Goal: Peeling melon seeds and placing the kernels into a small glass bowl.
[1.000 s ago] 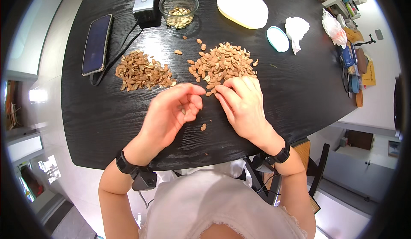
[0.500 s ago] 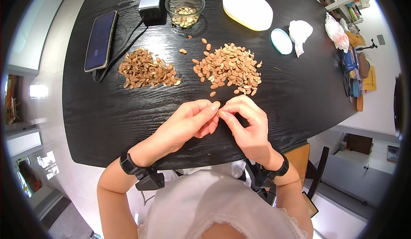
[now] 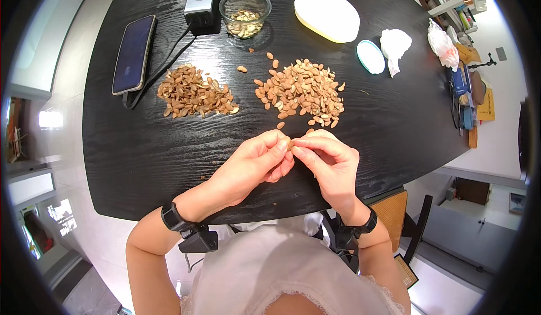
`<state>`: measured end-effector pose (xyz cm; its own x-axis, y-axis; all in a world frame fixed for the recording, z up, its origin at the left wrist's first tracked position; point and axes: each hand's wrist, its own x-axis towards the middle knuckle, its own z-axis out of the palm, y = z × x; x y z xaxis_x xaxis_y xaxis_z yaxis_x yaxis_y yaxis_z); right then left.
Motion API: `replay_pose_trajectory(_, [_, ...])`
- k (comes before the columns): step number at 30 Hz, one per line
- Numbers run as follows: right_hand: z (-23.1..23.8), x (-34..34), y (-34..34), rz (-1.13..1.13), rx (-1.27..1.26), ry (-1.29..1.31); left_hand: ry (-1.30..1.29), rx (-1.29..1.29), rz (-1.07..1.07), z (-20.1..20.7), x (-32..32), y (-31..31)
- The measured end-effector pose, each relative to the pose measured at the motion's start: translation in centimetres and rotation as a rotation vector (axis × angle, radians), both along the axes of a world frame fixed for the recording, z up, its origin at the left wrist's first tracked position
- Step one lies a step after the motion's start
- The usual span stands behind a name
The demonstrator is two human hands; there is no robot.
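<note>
Between the fingertips of both hands sits a small brown seed (image 3: 290, 145), mostly covered by the fingers. My left hand (image 3: 262, 158) pinches it from the left with thumb and index finger. From the other side the thumb and index finger of my right hand (image 3: 331, 162) press on it. Just beyond my hands lies a heap of whole brown seeds (image 3: 307, 89). Farther left is a pile of flat, broken brown shells (image 3: 194, 94). A glass bowl (image 3: 245, 0) at the back holds pale greenish kernels (image 3: 245, 24).
At the left lie a phone (image 3: 134, 54) and a cable (image 3: 163, 72) beside a grey box-shaped device (image 3: 200, 2). Toward the back right are a white oval container (image 3: 327, 11), a teal-rimmed round lid (image 3: 370, 56), a crumpled tissue (image 3: 395, 47) and a plastic bag (image 3: 443, 44).
The seed between my fingertips shows more now. My right hand has shifted slightly right and nearer to me, its fingers a little straighter. A small brown fragment now shows near my left wrist.
</note>
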<state>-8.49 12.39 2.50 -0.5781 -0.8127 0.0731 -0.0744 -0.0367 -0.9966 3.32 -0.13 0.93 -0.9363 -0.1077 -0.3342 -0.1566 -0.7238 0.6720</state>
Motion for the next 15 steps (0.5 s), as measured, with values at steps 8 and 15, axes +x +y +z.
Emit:
replay_pose_trajectory(8, [0.24,0.17,-0.32,0.015,-0.008,0.11,-0.006,0.067,-0.013,0.33,-0.02,0.18])
replay_pose_trajectory(15, [0.08,0.24,-0.8,0.018,-0.036,0.265,0.048,0.051,0.03,-0.07,-0.08,0.3])
